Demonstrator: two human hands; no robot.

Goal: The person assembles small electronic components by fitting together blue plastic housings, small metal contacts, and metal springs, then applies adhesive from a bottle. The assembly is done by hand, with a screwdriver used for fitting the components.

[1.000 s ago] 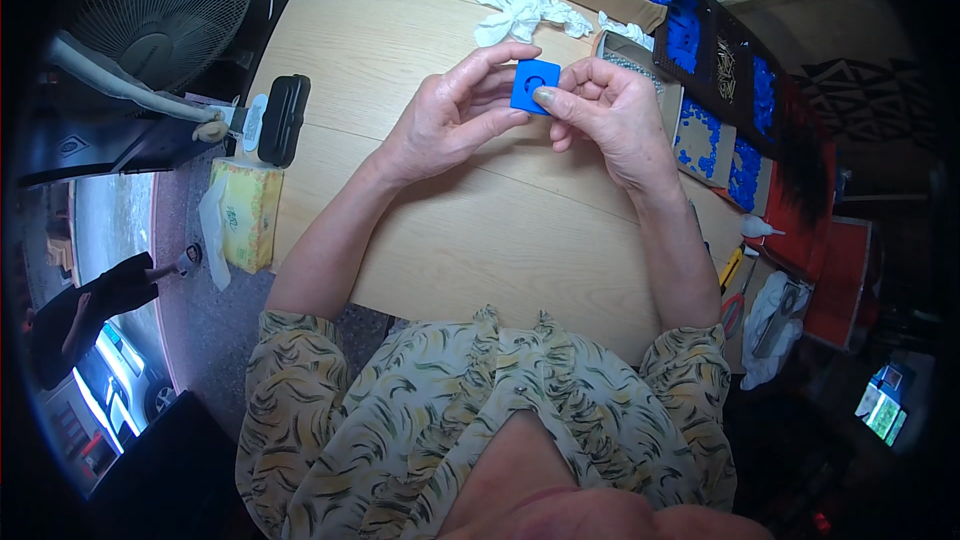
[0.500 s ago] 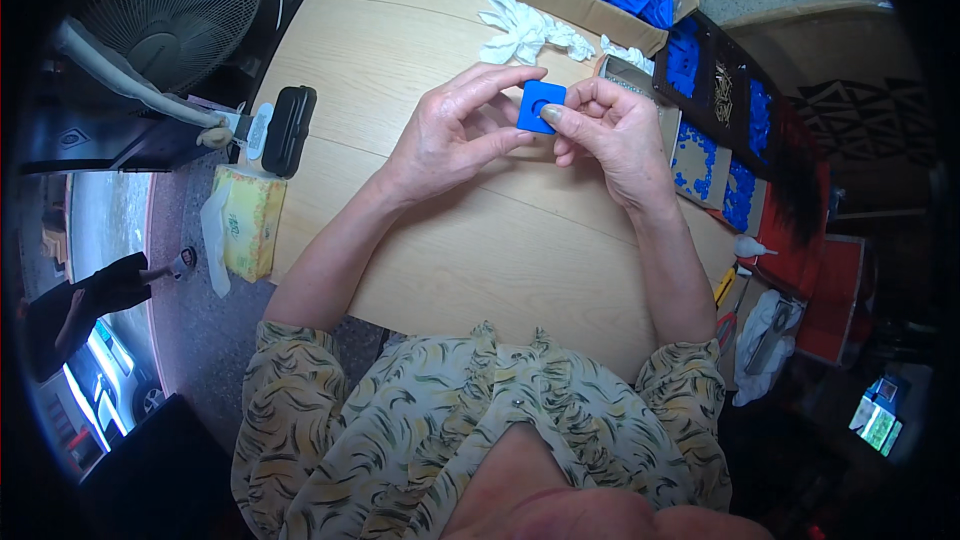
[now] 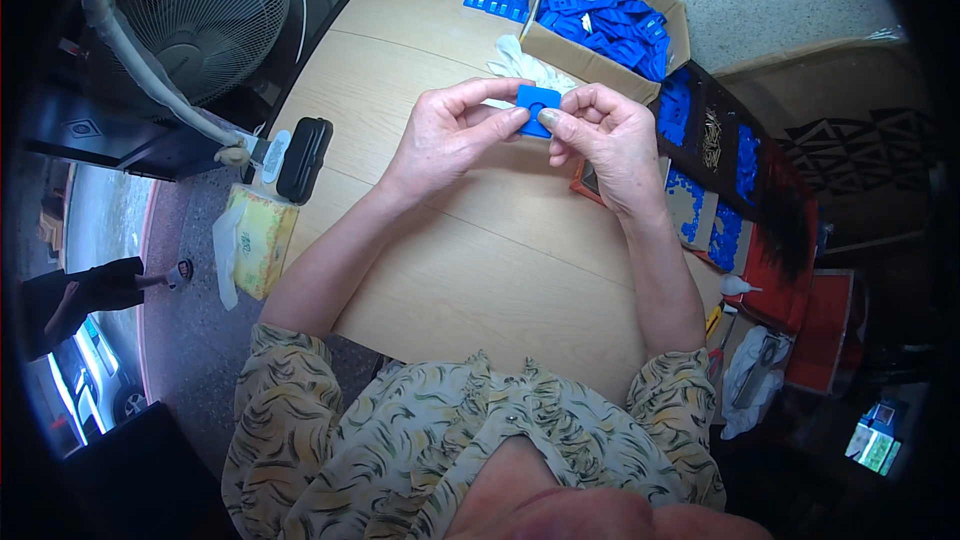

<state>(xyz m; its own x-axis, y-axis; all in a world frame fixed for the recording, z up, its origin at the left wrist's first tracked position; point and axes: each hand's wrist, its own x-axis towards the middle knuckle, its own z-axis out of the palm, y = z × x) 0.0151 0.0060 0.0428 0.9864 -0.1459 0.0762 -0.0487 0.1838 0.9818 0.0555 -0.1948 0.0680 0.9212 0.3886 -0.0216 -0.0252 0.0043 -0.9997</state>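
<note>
While left hand [image 3: 442, 135] pinches a blue plate [image 3: 538, 97], half-curled right hand [image 3: 618, 140] grips its opposite side; cardboard box [image 3: 590, 62] beyond both.

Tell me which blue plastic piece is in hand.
The squarish blue plate held by left hand and right hand together; the other blue pieces lie in the cardboard box, the trays, or rows along the far edge of the table.

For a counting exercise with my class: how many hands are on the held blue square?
2: the left grip at the left side of the blue square, the right grip at its right. None seems hidden.
</note>
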